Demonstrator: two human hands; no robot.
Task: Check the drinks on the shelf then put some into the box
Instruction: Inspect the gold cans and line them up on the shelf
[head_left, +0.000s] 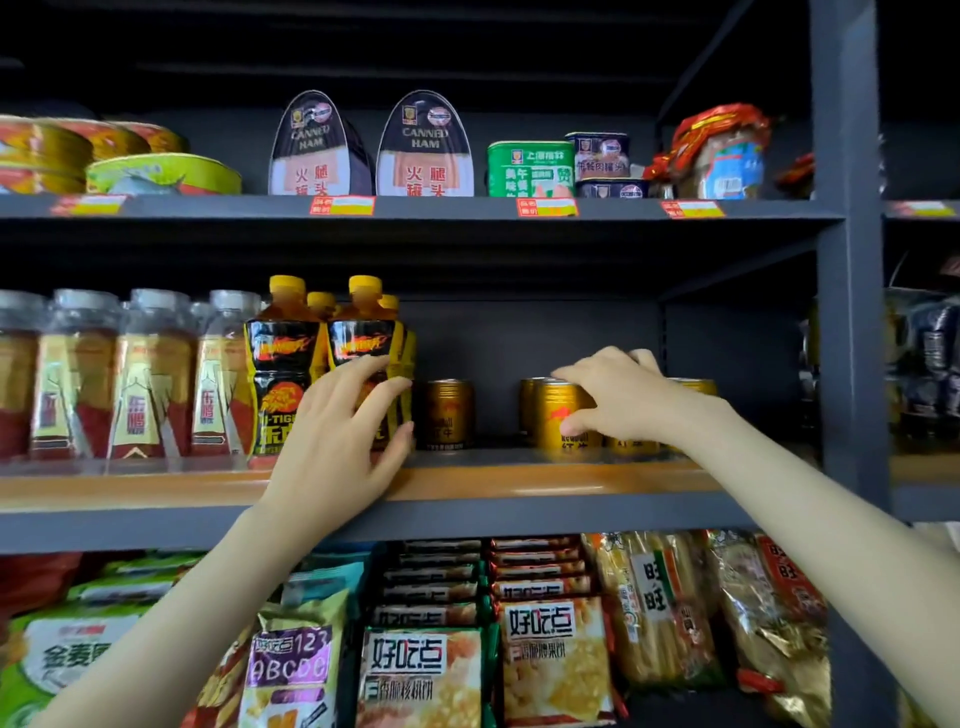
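Hands (343, 436) open, touching bottle (363, 332), can (558, 415).

The left hand (340, 436) covers the lower half of one yellow-capped bottle (363, 332) — the right hand (618, 397) hides several gold cans' (558, 415) tops

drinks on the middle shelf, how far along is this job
Done: nothing visibly packed; no box is in view. In hand: the checking step. The left hand reaches at the yellow-capped bottle, and the right hand rests on a gold can, fingers over its top; whether it grips is unclear. One lone gold can stands untouched between them. Left: lifting drinks off and boxing them.
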